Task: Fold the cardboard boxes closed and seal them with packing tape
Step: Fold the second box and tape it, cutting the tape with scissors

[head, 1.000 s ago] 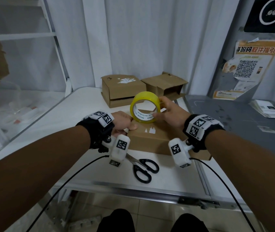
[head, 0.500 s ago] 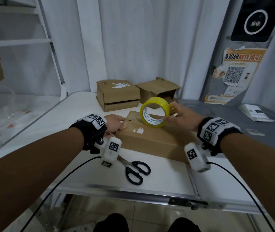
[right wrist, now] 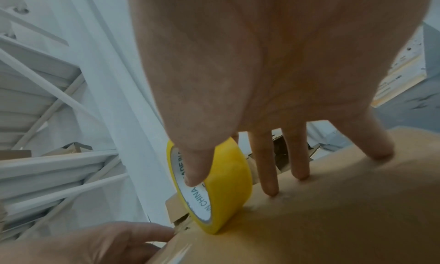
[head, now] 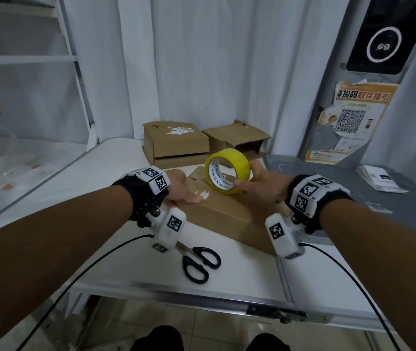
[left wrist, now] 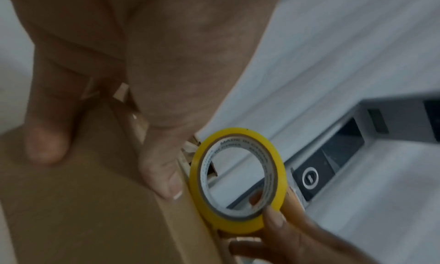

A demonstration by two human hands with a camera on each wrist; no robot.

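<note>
Pinched between thumb and fingers, a yellow tape roll (head: 227,171) stood on edge in the person's right hand (head: 262,184), its rim touching the top of the nearest cardboard box (head: 223,216), apparently so a strip could be drawn along the closed flaps. Spare fingertips (right wrist: 270,192) of that hand rested on the cardboard beside the roll. The left hand (head: 182,187) lay flat on the box's left end, fingers straight, thumb (left wrist: 46,142) pressing the top panel; it seemed to be pinning the tape's loose end and steadying the box, though no strip could be made out clearly in the blurred wrist views. The box sat near the front of a white table (head: 115,168), turned slightly askew. Black-handled scissors (head: 198,262) lay just in front of it, within reach for cutting. Two more boxes (head: 176,145) waited at the back edge, one (head: 237,140) with a flap visibly open. Sealing of the first box looked barely begun.
</note>
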